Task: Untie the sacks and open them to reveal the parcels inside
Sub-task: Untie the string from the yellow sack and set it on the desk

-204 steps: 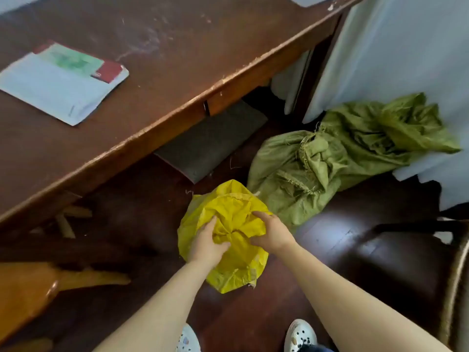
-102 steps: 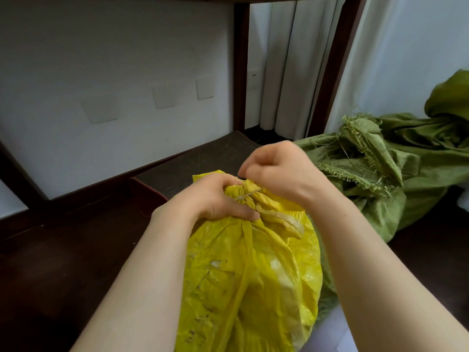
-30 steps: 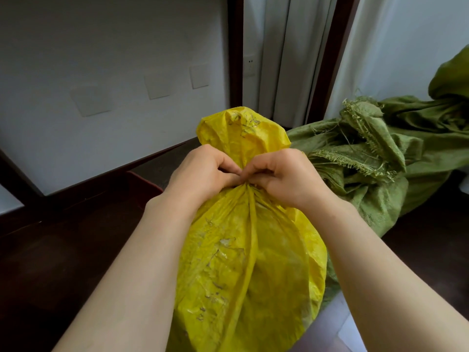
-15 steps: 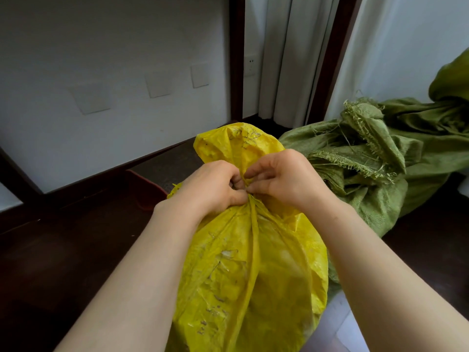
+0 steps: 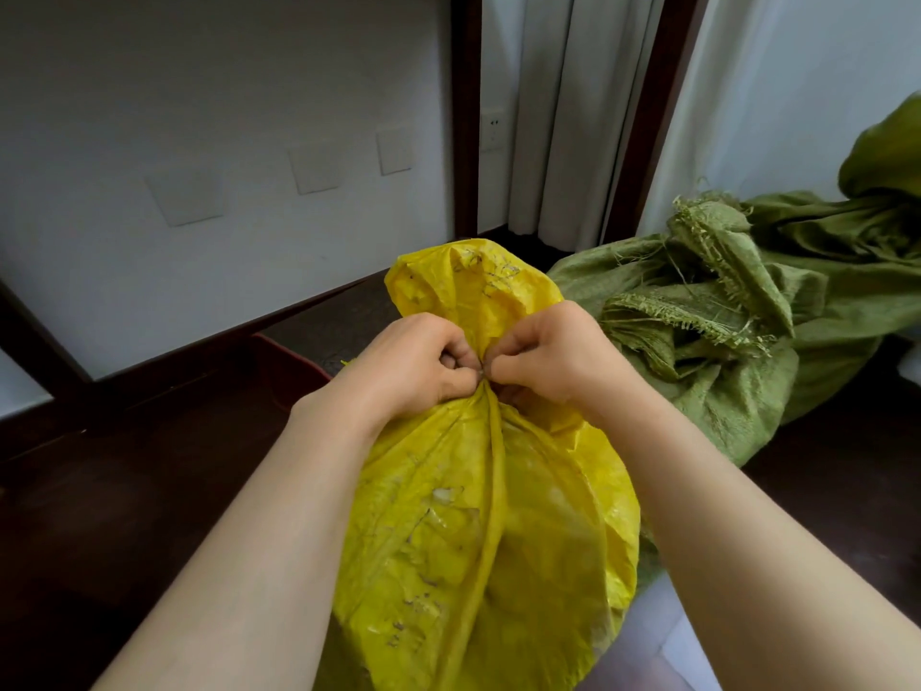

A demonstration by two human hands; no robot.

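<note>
**Dark floor [image 5: 124, 516], yellow sack [image 5: 488, 516], both grips at its neck**

White wall [image 5: 199, 92] fills the left of the view, with three blank cover plates [image 5: 187, 197] in a rising row and a dark skirting [image 5: 199, 359] along its foot. Below it the dark wooden floor runs toward the person. A bare left forearm reaches in from the bottom edge. The left grip [image 5: 413, 361] sits at the gathered neck of the yellow sack, fingers curled in, pinching the bunched weave. Behind that hand a grey mat [image 5: 339, 326] lies on the floor with a reddish edge [image 5: 291, 361] just beside it; what that edge belongs to I cannot tell.

The yellow sack stands upright in the middle, right in front of the person and between the two forearms, its base below the frame edge. Its body bulges under the hands, creased and scuffed, with one thick fold running down from the neck. Above the hands the loose top flops up and away, and the neck itself is drawn tight. Further back a dark post [image 5: 466, 117] rises, with a white socket [image 5: 492, 132] and a pale curtain [image 5: 563, 117] to its right.

The right grip [image 5: 548, 356] meets the left at the neck, fingers curled onto the same bunch, fingertips close together. To the right a green sack [image 5: 722, 351] lies slumped just behind and beside the yellow one, its frayed mouth crumpled. More green fabric is heaped at the far right edge.
</note>
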